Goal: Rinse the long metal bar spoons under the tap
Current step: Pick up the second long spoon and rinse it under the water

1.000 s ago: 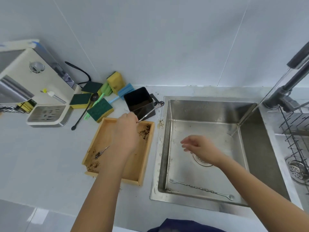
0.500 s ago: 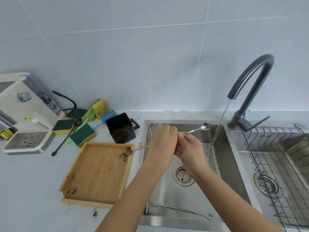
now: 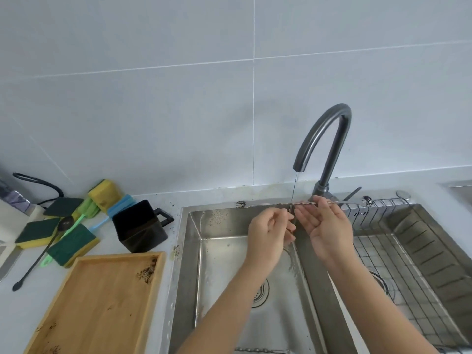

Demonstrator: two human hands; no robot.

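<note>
Rinsing is the step in hand: a thin stream from the dark grey arched tap is falling onto the middle of a long twisted-stem metal bar spoon, which is lying level across the far edge of the left stainless steel sink, its bowl end reaching out over the wire rack in the right-hand basin. The right hand is holding this spoon, palm turned up and fingers mostly straight, with the stem seemingly pinched at the fingertips. The left hand is sitting just beside the stream with fingers loosely curled; whether it is touching the stem I cannot tell.

Judging from this, the next move is calling for sliding or turning the spoon so that water is reaching both ends, with the left hand rubbing along the twist.

A second long metal bar spoon is lying at the near edge of the same sink, mostly cut off by the frame, so it probably is waiting its turn. The held spoon's left tip is blending into the sink rim, and its bowl end is too small to read for residue.
</note>
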